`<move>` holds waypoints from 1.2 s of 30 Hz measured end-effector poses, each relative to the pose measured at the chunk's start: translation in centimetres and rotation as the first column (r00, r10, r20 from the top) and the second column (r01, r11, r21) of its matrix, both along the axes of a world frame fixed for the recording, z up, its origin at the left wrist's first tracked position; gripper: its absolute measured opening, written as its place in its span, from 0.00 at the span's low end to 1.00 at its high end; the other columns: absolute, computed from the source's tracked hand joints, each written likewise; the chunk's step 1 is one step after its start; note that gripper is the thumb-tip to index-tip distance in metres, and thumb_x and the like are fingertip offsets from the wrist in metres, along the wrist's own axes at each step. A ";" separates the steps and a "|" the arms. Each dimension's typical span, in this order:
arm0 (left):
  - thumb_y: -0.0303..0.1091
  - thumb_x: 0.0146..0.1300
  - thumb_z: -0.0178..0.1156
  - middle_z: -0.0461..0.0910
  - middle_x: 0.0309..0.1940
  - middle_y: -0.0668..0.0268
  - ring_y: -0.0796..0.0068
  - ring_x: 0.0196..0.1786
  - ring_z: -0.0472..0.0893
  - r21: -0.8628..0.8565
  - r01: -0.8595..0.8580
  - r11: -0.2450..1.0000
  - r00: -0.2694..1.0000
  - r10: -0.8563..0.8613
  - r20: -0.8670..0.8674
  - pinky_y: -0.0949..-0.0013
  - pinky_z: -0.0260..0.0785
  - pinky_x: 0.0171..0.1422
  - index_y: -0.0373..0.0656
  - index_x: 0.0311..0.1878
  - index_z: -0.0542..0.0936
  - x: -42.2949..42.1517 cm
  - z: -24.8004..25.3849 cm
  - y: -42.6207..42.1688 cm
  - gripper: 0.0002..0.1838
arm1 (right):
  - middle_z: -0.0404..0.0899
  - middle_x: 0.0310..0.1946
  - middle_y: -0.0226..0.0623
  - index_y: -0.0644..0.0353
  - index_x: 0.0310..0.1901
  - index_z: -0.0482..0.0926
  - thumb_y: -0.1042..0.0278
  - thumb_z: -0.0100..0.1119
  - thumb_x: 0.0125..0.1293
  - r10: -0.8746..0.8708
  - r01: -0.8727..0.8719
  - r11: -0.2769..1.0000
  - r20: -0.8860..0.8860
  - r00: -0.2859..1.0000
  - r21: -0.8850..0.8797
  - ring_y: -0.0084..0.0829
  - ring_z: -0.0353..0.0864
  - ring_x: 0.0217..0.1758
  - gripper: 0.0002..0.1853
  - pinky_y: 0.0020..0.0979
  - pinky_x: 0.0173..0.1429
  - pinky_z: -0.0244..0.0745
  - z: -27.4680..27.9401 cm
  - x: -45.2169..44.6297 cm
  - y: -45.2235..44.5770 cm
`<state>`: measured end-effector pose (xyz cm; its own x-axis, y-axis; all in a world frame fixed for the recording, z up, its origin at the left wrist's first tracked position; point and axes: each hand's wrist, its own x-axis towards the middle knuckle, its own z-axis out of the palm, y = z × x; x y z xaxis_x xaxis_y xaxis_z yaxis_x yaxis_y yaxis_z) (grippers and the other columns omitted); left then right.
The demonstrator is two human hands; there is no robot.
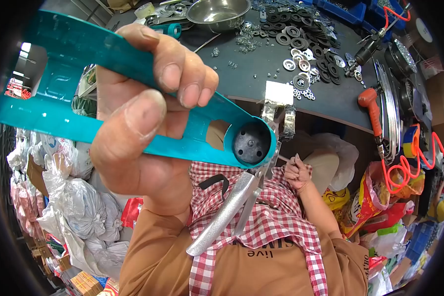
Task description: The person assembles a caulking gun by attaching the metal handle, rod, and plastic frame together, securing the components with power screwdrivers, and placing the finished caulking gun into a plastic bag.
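My left hand (138, 118) grips the teal housing (175, 147), probably steadying it; my curled right hand's (297, 173) hold is unclear.

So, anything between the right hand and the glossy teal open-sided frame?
Yes, in this view: the hinge end of the silver-gripped metal lever, between the right hand and the teal frame, beside its round end. Depth unclear.
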<state>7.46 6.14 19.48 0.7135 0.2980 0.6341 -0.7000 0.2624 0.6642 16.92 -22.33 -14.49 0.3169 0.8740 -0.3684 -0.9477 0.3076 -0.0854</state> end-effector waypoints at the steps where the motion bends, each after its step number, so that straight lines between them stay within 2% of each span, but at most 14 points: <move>1: 0.38 0.52 0.51 0.62 0.34 0.63 0.73 0.35 0.63 0.004 -0.019 1.000 1.000 0.019 -0.010 0.69 0.57 0.42 0.33 0.53 0.61 0.1 -0.2 0.1 0.27 | 0.58 0.11 0.21 0.53 0.31 0.73 0.61 0.54 0.63 0.001 -0.001 1.000 -0.002 1.000 0.001 0.13 0.51 0.11 0.07 0.15 0.16 0.51 0.3 -0.3 0.5; 3: 0.40 0.54 0.51 0.62 0.34 0.63 0.72 0.35 0.64 0.013 -0.028 1.000 0.999 0.028 -0.027 0.68 0.57 0.42 0.33 0.53 0.61 0.5 -0.7 0.2 0.26 | 0.58 0.12 0.20 0.51 0.30 0.72 0.57 0.55 0.63 0.082 -0.062 0.942 0.047 0.995 -0.328 0.13 0.51 0.10 0.10 0.16 0.16 0.51 0.9 -0.8 1.3; 4: 0.42 0.55 0.51 0.63 0.34 0.62 0.72 0.35 0.64 0.007 -0.081 0.997 0.994 0.081 -0.069 0.68 0.57 0.41 0.32 0.52 0.62 0.8 -0.9 0.4 0.27 | 0.62 0.13 0.22 0.53 0.32 0.73 0.52 0.53 0.63 0.138 -0.122 0.917 0.015 0.990 -0.379 0.15 0.55 0.10 0.13 0.18 0.17 0.58 0.8 -0.7 1.3; 5: 0.44 0.57 0.52 0.63 0.33 0.62 0.71 0.35 0.64 0.006 -0.133 0.991 0.986 0.133 -0.101 0.68 0.57 0.41 0.32 0.52 0.62 1.2 -1.0 0.7 0.27 | 0.62 0.13 0.22 0.53 0.32 0.73 0.52 0.53 0.63 0.128 -0.110 0.922 0.026 0.991 -0.371 0.15 0.55 0.10 0.13 0.18 0.17 0.58 1.0 -0.7 1.9; 7: 0.44 0.58 0.52 0.63 0.31 0.62 0.71 0.34 0.64 -0.002 -0.130 0.992 0.986 0.129 -0.106 0.67 0.57 0.41 0.31 0.51 0.63 1.5 -0.4 2.0 0.26 | 0.70 0.19 0.27 0.58 0.38 0.74 0.49 0.49 0.65 0.214 -0.109 0.765 0.092 0.973 -0.634 0.19 0.67 0.16 0.18 0.23 0.25 0.69 1.6 -1.4 3.5; 8: 0.43 0.58 0.52 0.63 0.32 0.62 0.71 0.34 0.63 0.021 -0.119 0.993 0.989 0.120 -0.083 0.68 0.57 0.41 0.31 0.50 0.63 1.7 0.5 3.0 0.26 | 0.74 0.28 0.33 0.62 0.44 0.72 0.46 0.45 0.66 0.240 -0.140 0.826 0.116 0.964 -0.547 0.25 0.75 0.27 0.23 0.30 0.37 0.74 1.3 -1.2 3.9; 9: 0.42 0.58 0.52 0.63 0.32 0.62 0.71 0.34 0.63 0.041 -0.111 0.993 0.992 0.113 -0.062 0.68 0.57 0.41 0.30 0.49 0.63 1.9 1.5 4.1 0.25 | 0.74 0.28 0.33 0.62 0.44 0.72 0.46 0.45 0.66 0.231 -0.133 0.829 0.117 0.966 -0.544 0.25 0.75 0.27 0.23 0.30 0.37 0.74 1.9 -1.1 4.4; 11: 0.42 0.59 0.50 0.63 0.32 0.61 0.71 0.33 0.62 0.136 -0.104 0.985 0.992 0.112 -0.054 0.67 0.56 0.42 0.28 0.46 0.64 2.1 4.6 6.2 0.23 | 0.75 0.34 0.33 0.61 0.47 0.71 0.46 0.44 0.66 0.242 -0.053 0.819 0.260 0.935 -0.571 0.26 0.75 0.33 0.24 0.31 0.42 0.73 3.4 -0.8 5.6; 13: 0.41 0.57 0.51 0.62 0.32 0.60 0.71 0.33 0.62 0.208 -0.117 0.971 0.987 0.136 -0.082 0.67 0.56 0.43 0.27 0.44 0.65 2.3 8.3 8.3 0.23 | 0.75 0.33 0.32 0.60 0.46 0.72 0.47 0.45 0.66 0.269 -0.048 0.830 0.322 0.908 -0.556 0.25 0.76 0.32 0.22 0.30 0.41 0.73 2.6 -0.6 5.1; 15: 0.39 0.55 0.52 0.63 0.31 0.59 0.70 0.33 0.61 0.280 -0.066 0.958 0.995 0.085 -0.056 0.67 0.56 0.44 0.26 0.42 0.66 3.1 11.3 8.8 0.22 | 0.76 0.32 0.31 0.60 0.45 0.72 0.48 0.45 0.66 0.389 -0.181 0.807 0.277 0.878 -0.562 0.24 0.76 0.32 0.21 0.29 0.41 0.73 2.3 -0.8 4.4; 16: 0.39 0.53 0.53 0.64 0.31 0.59 0.69 0.34 0.62 0.224 -0.002 0.974 0.992 0.031 -0.126 0.67 0.57 0.46 0.25 0.43 0.67 3.1 13.2 9.7 0.23 | 0.76 0.31 0.30 0.59 0.44 0.73 0.50 0.47 0.66 0.400 -0.195 0.806 0.272 0.875 -0.559 0.24 0.76 0.32 0.19 0.28 0.41 0.73 1.6 -1.1 4.2; 20: 0.40 0.53 0.53 0.65 0.30 0.60 0.69 0.33 0.64 0.367 -0.018 0.930 0.997 0.044 -0.063 0.68 0.58 0.44 0.27 0.42 0.67 4.7 18.1 10.2 0.22 | 0.76 0.31 0.31 0.60 0.43 0.73 0.55 0.51 0.64 0.375 -0.199 0.810 0.226 0.899 -0.552 0.23 0.76 0.30 0.16 0.28 0.39 0.75 -1.1 -2.7 3.3; 28: 0.41 0.54 0.54 0.67 0.27 0.62 0.70 0.30 0.67 0.483 -0.103 0.869 0.992 0.122 -0.009 0.69 0.61 0.40 0.31 0.41 0.69 8.2 20.1 9.7 0.21 | 0.77 0.28 0.30 0.60 0.41 0.74 0.58 0.51 0.64 0.216 -0.051 0.822 0.227 0.950 -0.567 0.23 0.77 0.29 0.13 0.24 0.34 0.75 -0.8 -1.7 2.2; 36: 0.43 0.55 0.55 0.69 0.25 0.64 0.71 0.27 0.69 0.523 -0.092 0.847 0.995 0.095 0.023 0.70 0.64 0.35 0.34 0.39 0.70 8.5 22.3 8.7 0.19 | 0.76 0.29 0.30 0.60 0.42 0.73 0.59 0.52 0.64 0.238 -0.076 0.821 0.219 0.946 -0.565 0.22 0.76 0.29 0.13 0.27 0.34 0.74 -0.1 -1.9 2.3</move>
